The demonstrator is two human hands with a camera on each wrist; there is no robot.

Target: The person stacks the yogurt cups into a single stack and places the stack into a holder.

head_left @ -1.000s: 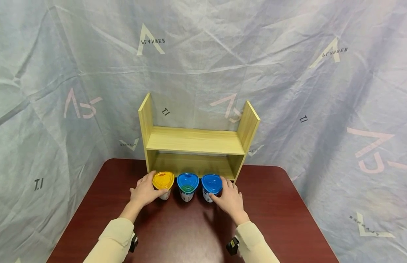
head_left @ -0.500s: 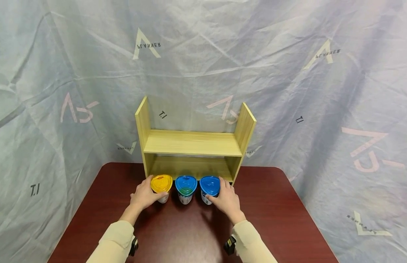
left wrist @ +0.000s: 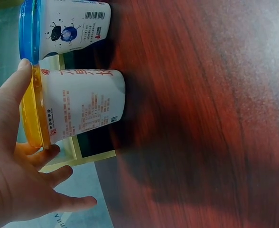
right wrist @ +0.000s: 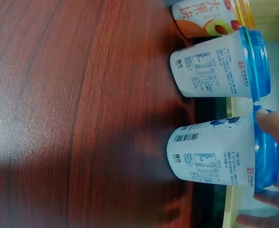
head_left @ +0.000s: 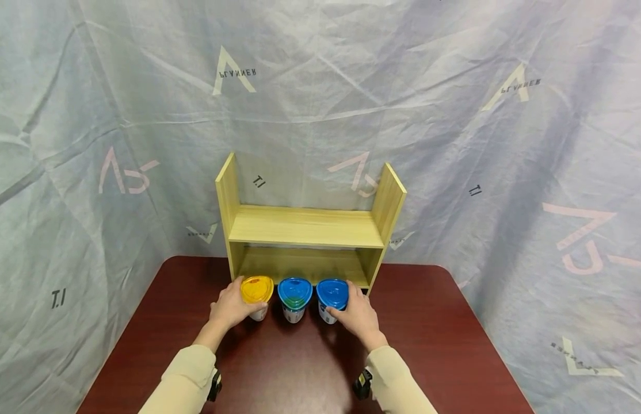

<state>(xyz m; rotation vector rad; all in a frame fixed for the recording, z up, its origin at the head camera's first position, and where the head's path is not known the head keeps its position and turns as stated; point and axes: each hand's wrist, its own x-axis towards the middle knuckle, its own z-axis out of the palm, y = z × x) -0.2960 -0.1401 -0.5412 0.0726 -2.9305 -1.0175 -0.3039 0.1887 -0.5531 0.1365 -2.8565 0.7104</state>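
Note:
Three yogurt cups stand upright in a row in front of a small wooden shelf. At the left end is the yellow-lidded yogurt cup (head_left: pixel 256 289), whose lid my left hand (head_left: pixel 231 307) grips by the rim. In the left wrist view the thumb lies on one side of that yellow lid (left wrist: pixel 34 109), with fingers on the other and the outer ones spread. My right hand (head_left: pixel 359 313) holds the right-hand blue-lidded yogurt cup (head_left: pixel 332 294) by its lid, thumb at the near side. Between them, the middle blue-lidded yogurt cup (head_left: pixel 295 294) is untouched by either hand.
Directly behind the cups stands the two-level wooden shelf (head_left: pixel 306 227) with raised sides. The dark red table (head_left: pixel 424 339) has rounded back corners. A grey printed cloth (head_left: pixel 310 86) hangs behind and at both sides.
The head view shifts slightly, so everything sits a little lower in it. Hands and cups keep nearly the same places relative to each other.

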